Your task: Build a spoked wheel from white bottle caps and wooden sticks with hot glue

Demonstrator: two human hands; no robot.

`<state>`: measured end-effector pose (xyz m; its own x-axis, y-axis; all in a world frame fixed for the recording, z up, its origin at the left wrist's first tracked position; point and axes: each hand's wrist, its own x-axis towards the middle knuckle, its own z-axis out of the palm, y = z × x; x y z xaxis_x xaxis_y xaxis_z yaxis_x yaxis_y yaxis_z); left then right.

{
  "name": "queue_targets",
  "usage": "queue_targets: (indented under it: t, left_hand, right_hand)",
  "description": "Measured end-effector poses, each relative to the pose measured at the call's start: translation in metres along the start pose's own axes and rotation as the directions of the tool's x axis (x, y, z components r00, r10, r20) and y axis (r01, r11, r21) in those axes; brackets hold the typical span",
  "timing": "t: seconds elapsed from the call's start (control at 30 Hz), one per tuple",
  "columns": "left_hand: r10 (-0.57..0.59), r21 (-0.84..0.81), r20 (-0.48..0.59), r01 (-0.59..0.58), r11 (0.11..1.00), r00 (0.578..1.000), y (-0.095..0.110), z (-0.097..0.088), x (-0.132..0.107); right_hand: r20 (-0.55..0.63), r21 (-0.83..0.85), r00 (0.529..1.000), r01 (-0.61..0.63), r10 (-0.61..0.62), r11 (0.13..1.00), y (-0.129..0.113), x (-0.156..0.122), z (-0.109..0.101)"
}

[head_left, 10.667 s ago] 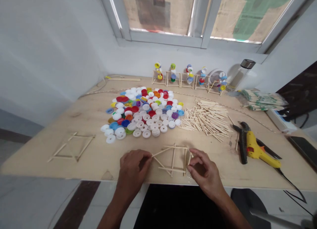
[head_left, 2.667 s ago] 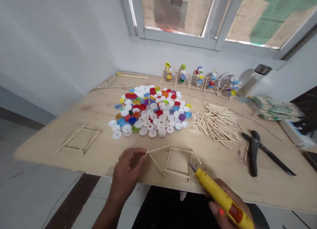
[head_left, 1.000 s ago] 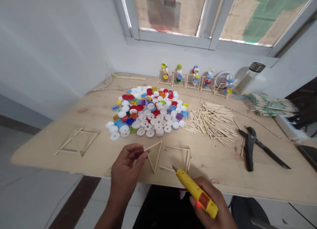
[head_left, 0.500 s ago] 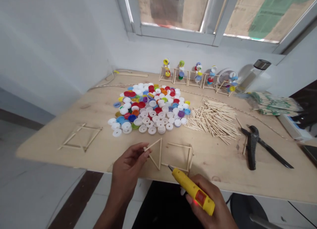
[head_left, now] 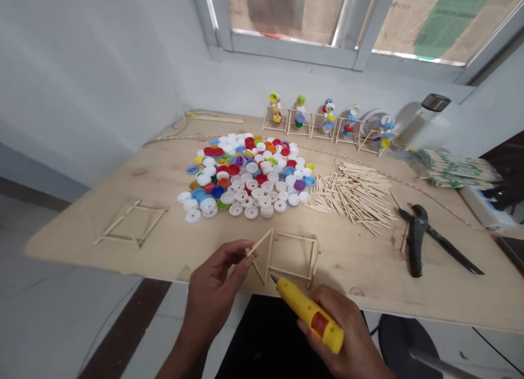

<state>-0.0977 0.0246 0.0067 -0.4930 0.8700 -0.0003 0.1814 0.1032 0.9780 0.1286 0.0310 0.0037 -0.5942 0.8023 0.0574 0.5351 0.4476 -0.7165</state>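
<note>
My left hand (head_left: 215, 283) pinches the left corner of a small triangle of wooden sticks (head_left: 262, 253), tilted up off the plywood table (head_left: 164, 248). My right hand (head_left: 344, 341) grips a yellow glue gun (head_left: 307, 313), its nozzle just below the triangle's lower corner. A square stick frame (head_left: 297, 256) lies right of the triangle, touching it.
A heap of coloured and white bottle caps (head_left: 245, 177) and a pile of loose sticks (head_left: 354, 196) lie mid-table. Black pliers (head_left: 417, 237) rest at right. Another stick frame (head_left: 131, 226) lies at left. Finished cap models (head_left: 327, 122), a small fan and a bottle stand by the wall.
The triangle has been lifted and swung apart from the square frame. The glue gun has moved left, its nozzle now close under the triangle.
</note>
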Motion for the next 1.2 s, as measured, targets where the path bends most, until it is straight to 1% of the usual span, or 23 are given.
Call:
queue_targets:
  t: [0.1,0.27,0.43,0.53,0.73,0.93,1.2]
  left_hand:
    - [0.003,0.014,0.016,-0.003,1.0,1.0,0.0039,-0.0005,0.002]
    - [-0.002,0.032,0.023,0.002,0.999,1.0,0.0059,-0.0016,0.0028]
    - [-0.021,-0.01,0.048,0.022,1.0,0.999,0.0058,-0.0001,0.002]
    - [-0.025,-0.017,0.05,0.026,1.0,0.998,0.0052,0.0002,0.0022]
    - [-0.019,0.023,0.047,0.018,1.0,0.999,0.0051,-0.0022,0.0031]
    - [-0.014,0.074,0.07,0.009,0.997,0.997,0.0004,-0.0043,0.0038]
    - [0.001,0.073,0.091,-0.008,0.997,0.996,0.0029,-0.0042,0.0036]
  right_hand:
    - [0.013,-0.016,1.0,0.005,-0.005,1.0,0.0,0.001,0.0014]
    - [0.045,-0.008,0.999,-0.029,0.03,1.0,-0.0012,0.003,0.0016]
    - [0.051,0.001,0.997,-0.058,0.057,0.998,-0.0029,0.0044,0.0006]
    - [0.057,-0.004,0.997,-0.056,0.056,0.998,-0.0044,0.0049,0.0001]
    - [0.061,-0.008,0.998,-0.035,0.035,0.999,-0.0056,0.0059,0.0006]
    - [0.037,-0.063,0.999,-0.031,0.034,0.997,-0.0048,0.0059,0.0035]
    - [0.073,-0.089,0.997,-0.017,0.024,0.996,-0.0058,0.0078,0.0041]
